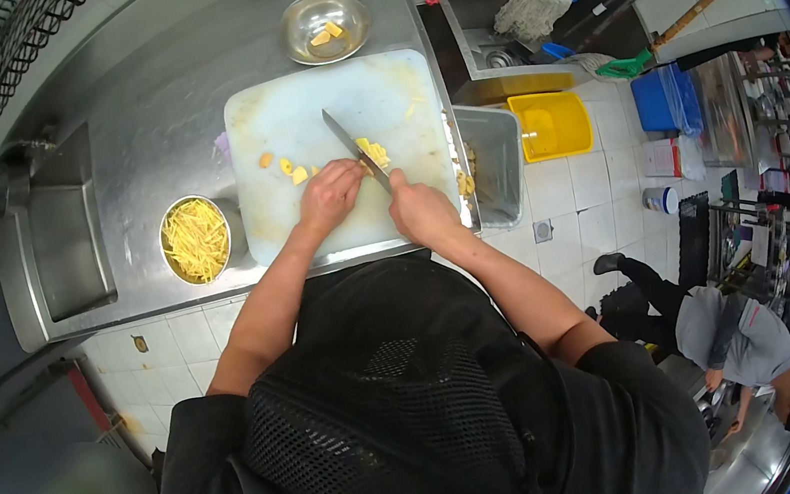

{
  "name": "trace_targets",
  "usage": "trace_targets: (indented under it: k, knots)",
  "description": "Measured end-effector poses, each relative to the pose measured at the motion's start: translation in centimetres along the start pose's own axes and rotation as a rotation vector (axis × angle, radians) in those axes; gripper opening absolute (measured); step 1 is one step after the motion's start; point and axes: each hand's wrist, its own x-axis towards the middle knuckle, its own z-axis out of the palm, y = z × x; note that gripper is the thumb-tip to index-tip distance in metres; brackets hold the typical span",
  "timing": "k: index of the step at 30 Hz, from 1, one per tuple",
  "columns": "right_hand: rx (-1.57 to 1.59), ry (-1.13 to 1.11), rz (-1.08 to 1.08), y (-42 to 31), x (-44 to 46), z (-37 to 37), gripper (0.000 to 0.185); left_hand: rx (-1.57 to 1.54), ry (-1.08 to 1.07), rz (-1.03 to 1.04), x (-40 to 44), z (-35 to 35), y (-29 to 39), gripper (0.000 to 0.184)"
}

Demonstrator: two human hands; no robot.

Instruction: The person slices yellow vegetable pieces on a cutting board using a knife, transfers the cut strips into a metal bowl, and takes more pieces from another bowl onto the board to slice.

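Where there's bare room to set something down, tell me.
Bare steel lies between the left sink and the cutting board, beyond the bowl of yellow strips. The board's far-left corner is bare. Crowded: around the knife, yellow pieces, left hand and right hand.

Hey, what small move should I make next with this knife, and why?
Perhaps draw your left hand slightly back before cutting: it sits close beside the knife, which your right hand grips, with cut yellow pieces on the knife's other side.
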Motion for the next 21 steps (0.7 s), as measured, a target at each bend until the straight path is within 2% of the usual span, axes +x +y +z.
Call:
trace_targets:
  k: [7,14,21]
  knots:
    - [-0.014,-0.029,0.005,-0.3,0.0,-0.1,0.019,0.033,0.000,0.071,0.4,-0.6,0.4,0.014]
    - [-0.030,-0.046,0.019,-0.6,-0.1,-0.5,0.018,0.018,-0.076,0.098,0.5,-0.9,0.0,0.022]
    - [-0.094,-0.160,0.060,-2.4,-4.2,-5.8,0.021,-0.032,-0.092,0.081,1.0,-1.0,0.1,0.027]
